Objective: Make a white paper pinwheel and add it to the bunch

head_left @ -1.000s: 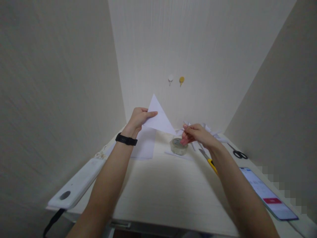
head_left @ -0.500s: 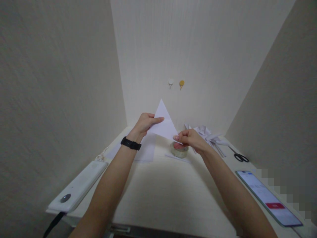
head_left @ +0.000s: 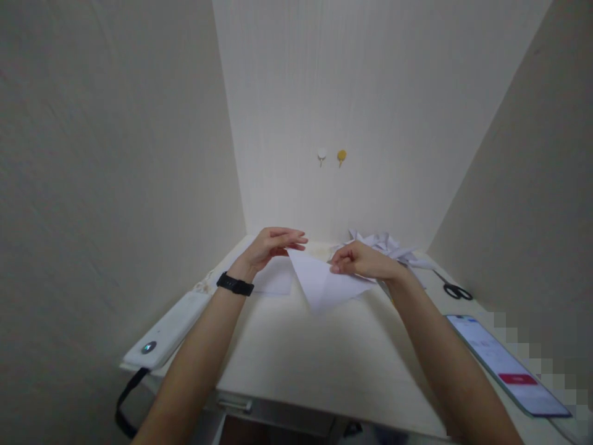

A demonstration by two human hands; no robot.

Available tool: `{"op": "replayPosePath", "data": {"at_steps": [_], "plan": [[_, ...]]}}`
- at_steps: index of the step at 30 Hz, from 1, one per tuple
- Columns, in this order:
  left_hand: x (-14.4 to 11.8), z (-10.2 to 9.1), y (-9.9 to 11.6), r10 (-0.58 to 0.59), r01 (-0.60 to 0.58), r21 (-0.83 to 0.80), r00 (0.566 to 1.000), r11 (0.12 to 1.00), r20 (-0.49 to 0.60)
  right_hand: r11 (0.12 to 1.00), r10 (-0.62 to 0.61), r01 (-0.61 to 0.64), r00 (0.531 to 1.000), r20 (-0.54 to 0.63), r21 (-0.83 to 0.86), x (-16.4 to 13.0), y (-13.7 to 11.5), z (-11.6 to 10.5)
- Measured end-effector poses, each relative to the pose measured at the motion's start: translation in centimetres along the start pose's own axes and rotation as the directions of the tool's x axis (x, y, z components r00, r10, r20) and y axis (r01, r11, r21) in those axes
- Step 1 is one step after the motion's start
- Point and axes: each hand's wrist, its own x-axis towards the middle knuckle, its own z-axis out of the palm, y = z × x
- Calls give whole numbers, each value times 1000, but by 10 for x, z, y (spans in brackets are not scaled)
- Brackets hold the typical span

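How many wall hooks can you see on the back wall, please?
2: a white hook and a yellow hook, side by side on the back wall, above the hands; none seems hidden.

- Two bare forearms, no sleeves in view, from the bottom edge up to the hands.
- Left hand point(head_left: 271, 244): no rings or gloves seen.
- Left wrist: black band point(head_left: 235, 284), narrow and matte, like a fitness tracker or slim watch; its face cannot be made out.
- Right hand point(head_left: 359, 261): bare, no rings, nothing worn on the wrist.
- Fingernails short and plain, as far as the blur allows.
- No marks visible on either arm.
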Motion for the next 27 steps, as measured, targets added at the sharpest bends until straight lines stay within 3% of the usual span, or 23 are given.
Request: {"op": "replayPosePath", "data": {"at_steps": [2, 4, 6, 8, 10, 14, 20, 23, 27], "plan": [[-1, 2, 3, -28, -3, 184, 986, 983, 163, 993, -14, 21, 998, 63, -118, 0, -3, 4], [1, 13, 6, -127, -44, 430, 924, 902, 360, 979, -24, 46, 993, 115, -198, 2, -4, 9], [5, 28, 6, -190, -117, 597, 884, 794, 426, 970, -31, 66, 988, 151, -233, 4, -4, 14], [8, 40, 1, -218, -142, 682, 884, 718, 413, 965, -35, 76, 986, 165, -253, 6, -2, 18], [9, 48, -7, -240, -120, 697, 886, 707, 397, 962, -41, 85, 984, 173, -258, 8, 0, 22], [2, 48, -22, -260, -18, 609, 894, 793, 365, 974, -50, 90, 981, 187, -208, 8, 3, 24], [-12, 44, -23, -345, 100, 571, 876, 815, 338, 994, 0, 27, 967, 254, -105, 1, -5, 29], [-17, 41, -22, -369, 119, 559, 857, 821, 359, 998, 15, -1, 970, 241, -56, -10, -3, 33], [-24, 35, -25, -400, 139, 547, 828, 826, 394, 996, 49, -65, 966, 253, 57, -40, 20, 28]]}}
